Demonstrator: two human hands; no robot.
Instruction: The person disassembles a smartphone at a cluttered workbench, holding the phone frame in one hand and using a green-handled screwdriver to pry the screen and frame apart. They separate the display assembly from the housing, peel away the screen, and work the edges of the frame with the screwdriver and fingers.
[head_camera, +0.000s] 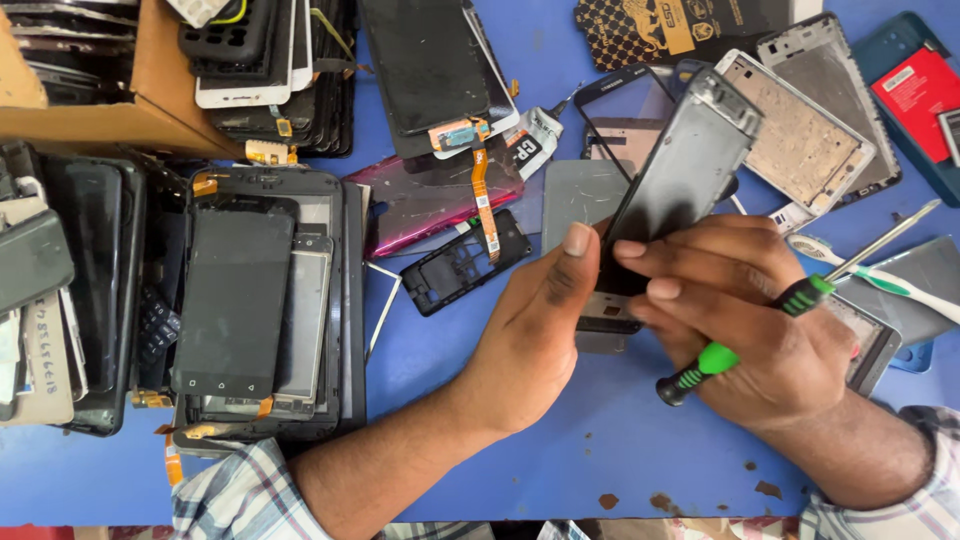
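My left hand (535, 320) and my right hand (750, 320) hold a dark phone frame (680, 165) tilted up above a blue table (560, 450). The left thumb presses the frame's lower left edge. Fingers of the right hand wrap over its lower end, and that same hand also clamps a green and black screwdriver (800, 295), whose metal shaft points up and to the right. The bottom of the frame is hidden by my fingers.
Stacks of phone screens and tablets (250, 300) fill the left side, with a cardboard box (120, 110) behind. A black inner frame (460, 265), flex cables, a silver phone chassis (810, 130), a toothbrush (890, 280) and a red-labelled battery (915, 90) lie around.
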